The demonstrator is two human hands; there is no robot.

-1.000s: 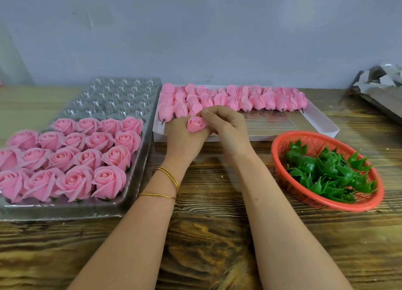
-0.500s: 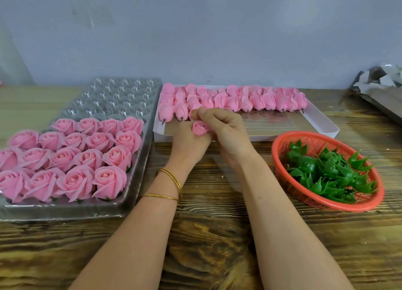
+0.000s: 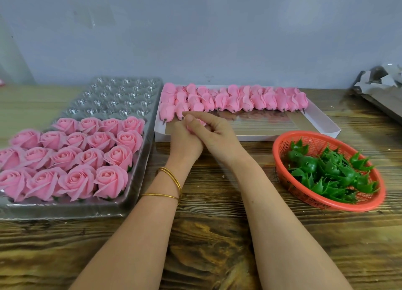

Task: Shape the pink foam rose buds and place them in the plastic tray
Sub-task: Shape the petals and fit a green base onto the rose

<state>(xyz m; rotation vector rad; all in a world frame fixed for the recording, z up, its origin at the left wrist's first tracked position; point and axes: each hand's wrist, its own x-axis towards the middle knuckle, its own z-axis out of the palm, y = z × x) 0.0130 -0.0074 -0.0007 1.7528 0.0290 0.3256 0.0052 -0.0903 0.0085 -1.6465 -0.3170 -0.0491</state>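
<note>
Both hands meet at the table's middle around one pink foam rose bud [image 3: 201, 122], which is almost hidden between them. My left hand [image 3: 185, 140] cups it from below; my right hand [image 3: 214, 133] closes over it with thumb and fingers curled round it. To the left lies the clear plastic tray [image 3: 121, 94], its near half filled with several shaped pink roses [image 3: 71, 157]. Behind the hands, a white cardboard box [image 3: 324, 124] holds rows of unshaped pink buds [image 3: 235, 99].
A red plastic basket [image 3: 282, 150] of green calyx pieces [image 3: 330, 172] sits at the right. Crumpled grey paper [image 3: 378, 83] lies at the far right edge. A blue-grey wall stands right behind the table. Bare wooden tabletop [image 3: 206, 235] lies in front.
The bud showed openly between the fingertips a second ago. My right hand has since closed over it, and both hands now press around it, hiding most of it.
</note>
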